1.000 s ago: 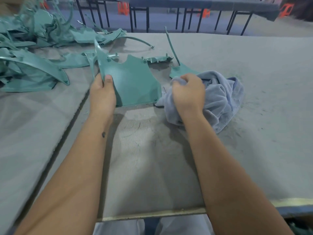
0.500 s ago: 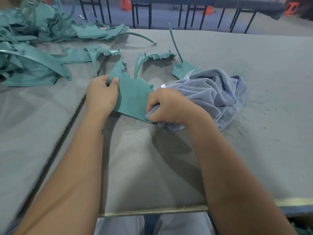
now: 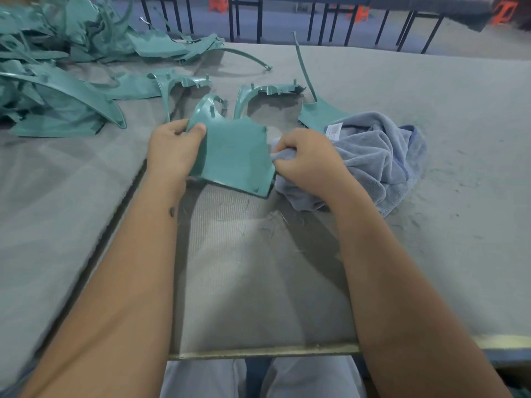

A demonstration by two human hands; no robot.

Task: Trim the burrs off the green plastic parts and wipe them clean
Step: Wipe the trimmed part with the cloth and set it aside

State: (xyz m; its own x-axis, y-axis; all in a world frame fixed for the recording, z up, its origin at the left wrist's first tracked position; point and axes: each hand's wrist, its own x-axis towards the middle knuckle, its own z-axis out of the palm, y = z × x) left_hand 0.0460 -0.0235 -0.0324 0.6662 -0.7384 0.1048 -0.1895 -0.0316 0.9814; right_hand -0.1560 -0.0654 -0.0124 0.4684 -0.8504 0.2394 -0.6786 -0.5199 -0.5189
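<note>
A flat green plastic part (image 3: 234, 155) lies tilted over the grey felt table (image 3: 258, 268), its near edge just above the felt. My left hand (image 3: 172, 152) grips its upper left edge, thumb on top. My right hand (image 3: 309, 160) clutches a bunched fold of the blue-grey cloth (image 3: 376, 156) against the part's right edge. The rest of the cloth lies heaped to the right.
A pile of green parts (image 3: 57, 81) fills the far left. More loose green parts (image 3: 267, 91) lie just behind the held one, one with a thin upright strip (image 3: 303, 67). Green shavings (image 3: 270, 222) dot the felt near me. Table legs and orange stools stand beyond.
The part has been tipped down from upright toward the felt. My right hand carried the cloth left onto the part, then slid it back to the right edge.
</note>
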